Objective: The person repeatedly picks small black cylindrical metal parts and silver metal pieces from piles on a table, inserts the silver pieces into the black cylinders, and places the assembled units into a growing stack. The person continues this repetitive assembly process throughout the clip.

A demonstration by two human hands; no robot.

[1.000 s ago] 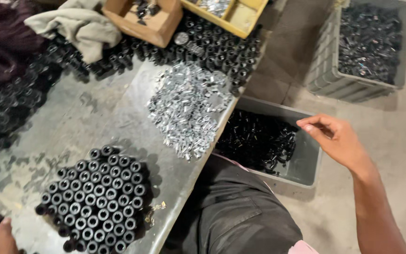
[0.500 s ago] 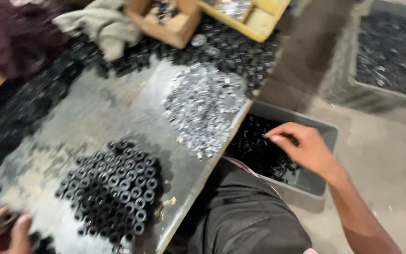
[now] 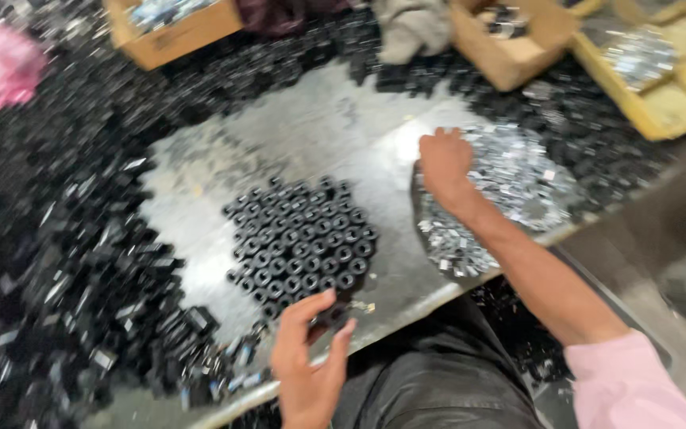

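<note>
My left hand [image 3: 307,361] is at the near edge of the metal table [image 3: 295,139] and pinches a small black cylindrical part [image 3: 331,316]. Just beyond it stands a tight cluster of upright black tube parts [image 3: 299,238]. My right hand [image 3: 442,163], fingers curled, rests on the left side of a pile of shiny silver parts [image 3: 510,191]. The blur hides whether it grips anything.
Loose black parts [image 3: 57,262] are heaped over the left and far side of the table. At the back stand a wooden box [image 3: 172,24], a cardboard box [image 3: 510,40], a yellow tray [image 3: 660,71] and a grey cloth [image 3: 410,28]. A pink object [image 3: 5,59] lies far left.
My right hand has come from the bin beside the table onto the silver pile. My left hand has moved right to the black cluster's near edge. The view has swung left.
</note>
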